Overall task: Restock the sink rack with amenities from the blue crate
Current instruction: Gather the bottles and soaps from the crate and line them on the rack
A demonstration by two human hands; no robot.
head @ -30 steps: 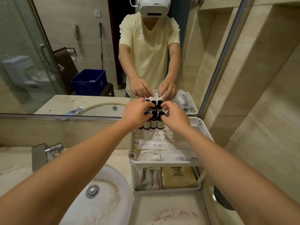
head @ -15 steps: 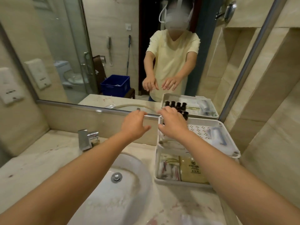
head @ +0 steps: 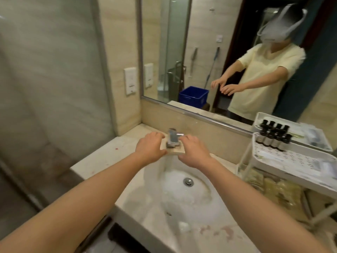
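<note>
- Sink rack stands at the right end of the countertop, against the mirror. Its top tier holds a tight cluster of small dark bottles at the back corner, with pale sachets lying in front of them.
- The lower tier carries yellowish packets; the blur is too heavy to say what they are.
- A second ago both hands were closed in round the bottles, nudging them together. Half a second ago they had lifted clear of the rack.
- Now the view has swung left. The left hand and right hand hang over the basin, either side of the faucet, well apart from the rack.
- Both hands are empty, fingers loosely spread and slightly bent. Neither seems to touch the faucet, though the motion smear makes that hard to confirm.
- The blue crate shows only as a reflection (so it sits somewhere behind the person, low down).
- My reading is that the bottles are placed and left alone, and the person is turning away to fetch the next items from the crate.
- The rack already looks fairly full, so the restock is probably well along.
</note>
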